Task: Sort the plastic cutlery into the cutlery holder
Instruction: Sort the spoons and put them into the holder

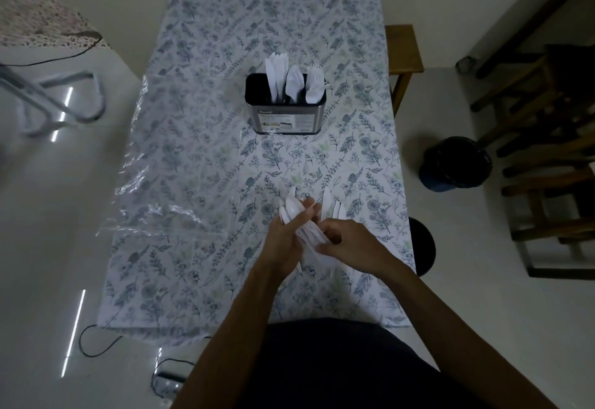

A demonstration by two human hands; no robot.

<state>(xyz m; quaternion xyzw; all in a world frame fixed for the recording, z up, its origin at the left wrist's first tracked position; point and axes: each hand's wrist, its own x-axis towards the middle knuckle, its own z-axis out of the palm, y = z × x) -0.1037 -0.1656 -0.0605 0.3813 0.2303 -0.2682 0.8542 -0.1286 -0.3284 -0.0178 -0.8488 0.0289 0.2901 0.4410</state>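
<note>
A metal cutlery holder (286, 118) with a black rim stands mid-table. It holds white plastic knives (276, 70) on the left, spoons (293, 81) in the middle and forks (314, 84) on the right. My left hand (285, 241) grips a bundle of white plastic spoons (292, 209) above the near part of the table. My right hand (346, 242) pinches the handle end of the same bundle. More white cutlery (333, 205) lies on the floral tablecloth (206, 157) just beyond my right hand.
A clear plastic bag (151, 202) lies crumpled on the table's left side. A dark bin (454, 163) stands on the floor to the right, with wooden chairs (547, 157) beyond it and a black stool (421, 244) by the table edge. Cables (96, 341) trail on the floor near left.
</note>
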